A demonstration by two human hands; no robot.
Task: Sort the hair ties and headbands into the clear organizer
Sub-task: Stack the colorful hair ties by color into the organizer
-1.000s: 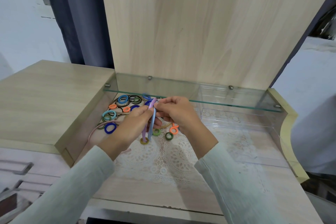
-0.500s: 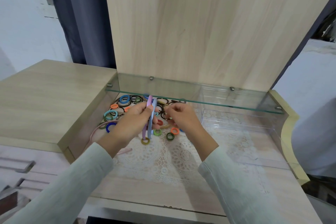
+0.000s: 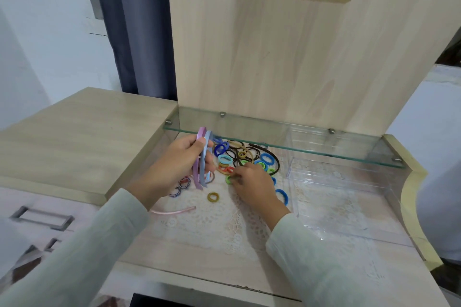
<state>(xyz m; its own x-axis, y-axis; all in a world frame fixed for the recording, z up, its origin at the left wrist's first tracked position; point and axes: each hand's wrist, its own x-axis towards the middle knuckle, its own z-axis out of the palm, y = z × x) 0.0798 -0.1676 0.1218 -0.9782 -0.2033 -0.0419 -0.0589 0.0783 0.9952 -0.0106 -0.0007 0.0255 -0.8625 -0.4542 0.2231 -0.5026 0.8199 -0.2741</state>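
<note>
The left hand (image 3: 174, 164) curls its fingers round two headbands (image 3: 202, 162), purple and pale blue, held upright by the arc; they look light, stiff and springy, best gripped right there. A pink headband (image 3: 174, 211) lies below, partly hidden by the sleeve. The hair ties (image 3: 245, 157) are heaped under the glass shelf (image 3: 274, 143), soft and easy to pinch singly. The right hand (image 3: 254, 185) reaches in, fingertips bent at a green tie (image 3: 228, 179); whether it grips one I cannot tell. The clear organizer (image 3: 349, 194) stands just beside it, its dividers hard to make out.
</note>
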